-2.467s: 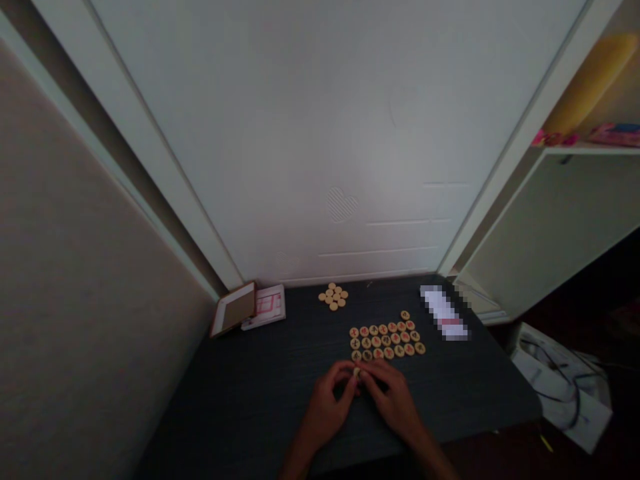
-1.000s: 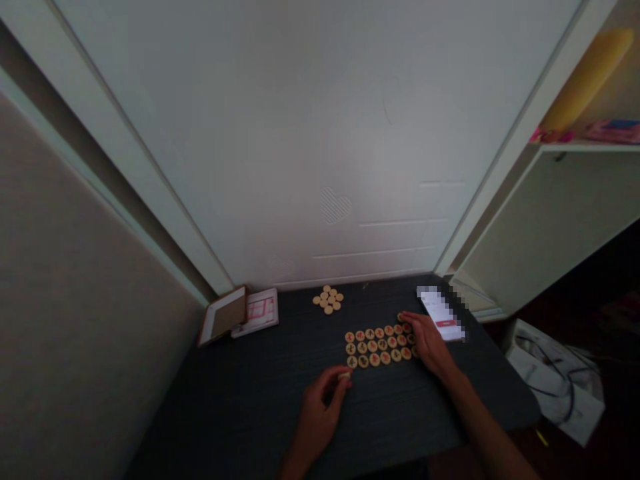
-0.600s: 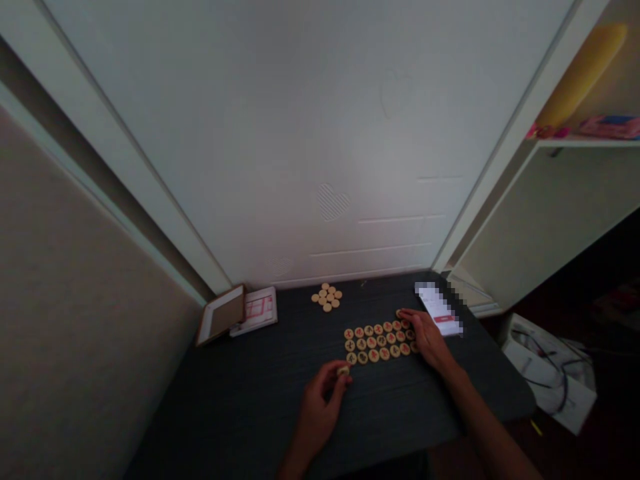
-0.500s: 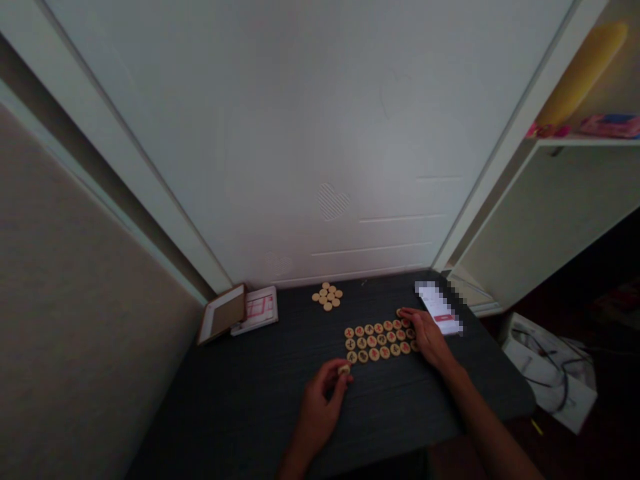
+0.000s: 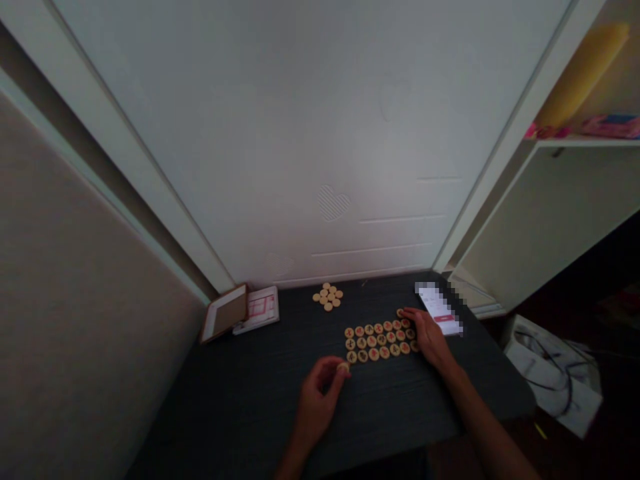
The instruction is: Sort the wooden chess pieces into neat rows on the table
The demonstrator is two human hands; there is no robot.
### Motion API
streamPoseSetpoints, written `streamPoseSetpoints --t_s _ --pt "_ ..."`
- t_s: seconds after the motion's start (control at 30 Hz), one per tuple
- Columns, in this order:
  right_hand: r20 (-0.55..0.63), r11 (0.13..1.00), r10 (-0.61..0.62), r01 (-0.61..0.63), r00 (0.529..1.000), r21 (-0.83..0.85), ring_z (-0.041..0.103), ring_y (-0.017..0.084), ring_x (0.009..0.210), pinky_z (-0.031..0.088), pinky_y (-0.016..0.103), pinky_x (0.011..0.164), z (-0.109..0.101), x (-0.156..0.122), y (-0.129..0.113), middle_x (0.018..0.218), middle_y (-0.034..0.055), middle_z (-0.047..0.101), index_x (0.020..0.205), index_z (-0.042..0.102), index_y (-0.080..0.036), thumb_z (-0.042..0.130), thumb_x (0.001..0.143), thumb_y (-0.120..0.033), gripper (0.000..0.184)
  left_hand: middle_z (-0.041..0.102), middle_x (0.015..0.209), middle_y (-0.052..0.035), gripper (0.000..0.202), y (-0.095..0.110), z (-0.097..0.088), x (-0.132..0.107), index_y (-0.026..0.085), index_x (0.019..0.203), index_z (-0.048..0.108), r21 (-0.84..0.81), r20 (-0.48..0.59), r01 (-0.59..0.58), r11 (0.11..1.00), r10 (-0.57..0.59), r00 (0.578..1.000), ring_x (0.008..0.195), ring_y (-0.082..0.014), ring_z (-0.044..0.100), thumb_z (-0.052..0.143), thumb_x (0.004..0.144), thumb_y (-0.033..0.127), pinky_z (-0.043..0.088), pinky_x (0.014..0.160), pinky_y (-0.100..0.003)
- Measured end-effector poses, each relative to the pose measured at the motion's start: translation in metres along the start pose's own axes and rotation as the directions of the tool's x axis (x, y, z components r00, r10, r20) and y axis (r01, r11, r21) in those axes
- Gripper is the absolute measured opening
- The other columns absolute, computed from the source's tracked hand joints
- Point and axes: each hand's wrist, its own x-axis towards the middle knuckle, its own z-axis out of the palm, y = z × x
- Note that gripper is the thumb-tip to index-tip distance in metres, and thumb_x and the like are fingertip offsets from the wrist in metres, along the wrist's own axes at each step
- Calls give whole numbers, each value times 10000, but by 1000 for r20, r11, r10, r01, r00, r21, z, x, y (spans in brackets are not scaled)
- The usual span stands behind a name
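Observation:
My left hand [image 5: 320,393] pinches a round wooden xiangqi piece [image 5: 343,367] between thumb and fingers, just off the lower left corner of three rows of xiangqi pieces [image 5: 381,339]. Red and dark characters mark the faces in those rows. My right hand [image 5: 431,339] lies at the right end of the rows, its fingers stretched out and partly covering the last pieces. Its fingertips are at a single piece [image 5: 401,313] above the top row. Farther back, a cluster of blank-faced pieces [image 5: 328,296] lies on the dark table [image 5: 240,400].
A lit phone [image 5: 440,310], partly pixelated, lies at the table's right. At the left back are an open brown-edged box [image 5: 225,315] and a white-and-red box [image 5: 260,309]. A white panel [image 5: 310,133] rises behind. A white container with cables [image 5: 553,373] stands beyond the right edge.
My left hand has shifted very slightly left and up with the piece in it. My right hand stays almost in place at the end of the rows.

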Motion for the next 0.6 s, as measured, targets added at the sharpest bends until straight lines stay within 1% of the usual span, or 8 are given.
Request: streamPoseSetpoints --t_s 0.07,0.13,0.23,0.3,0.37,0.4,0.5,0.6 --pt "1 1000 4 -4 1000 5 576 268 1210 396 474 1098 0 0 1 1277 89 661 1190 724 -234 214 1034 -542 616 763 867 -28 185 10 1 9 207 995 653 20 27 -36 999 36 999 863 -204 738 667 912 372 573 828 -309" --pt "-1 1000 11 -11 1000 9 575 269 1211 399 475 1095 0 1 1 1281 93 659 1188 725 -230 216 1033 -547 619 757 879 -25 171 23 5 25 209 984 657 33 70 -92 995 90 994 857 -195 731 669 910 362 575 818 -302" --pt "-4 1000 24 -24 1000 15 577 273 1207 405 478 1087 0 1 1 1281 101 658 1185 726 -218 223 1030 -556 625 754 956 -41 178 41 18 63 204 995 670 92 160 -193 977 176 971 892 -193 723 670 901 356 576 825 -302" --pt "-4 999 30 -30 1000 19 582 273 1202 410 475 1082 0 1 1 1274 101 663 1175 731 -216 225 1029 -561 629 760 958 -54 184 49 31 93 188 992 674 155 280 -239 959 189 941 879 -190 730 654 903 348 583 807 -295" --pt "-6 999 35 -35 999 22 585 268 1199 415 468 1079 0 2 1 1265 95 669 1167 734 -222 222 1030 -558 627 770 973 -62 176 52 45 122 176 1004 675 279 414 -287 916 155 897 899 -184 736 627 912 319 582 802 -279" --pt "-7 999 38 -38 999 23 586 265 1197 417 465 1078 0 2 0 1262 92 670 1166 734 -224 219 1031 -553 626 775 967 -64 168 51 52 135 172 999 683 305 441 -299 904 144 886 893 -184 738 633 904 301 581 795 -277" --pt "-10 998 48 -48 999 26 584 253 1197 420 454 1075 -1 2 -1 1261 84 669 1169 729 -231 208 1039 -530 615 785 957 -62 160 47 72 166 168 988 708 365 479 -322 874 120 869 880 -190 739 648 880 270 574 787 -280" --pt "-4 998 52 -52 999 28 578 248 1202 421 444 1073 -3 2 -3 1259 78 669 1162 731 -237 222 1043 -513 591 794 925 -47 152 40 89 186 185 944 746 433 519 -350 830 88 850 861 -200 735 691 837 279 562 782 -284"
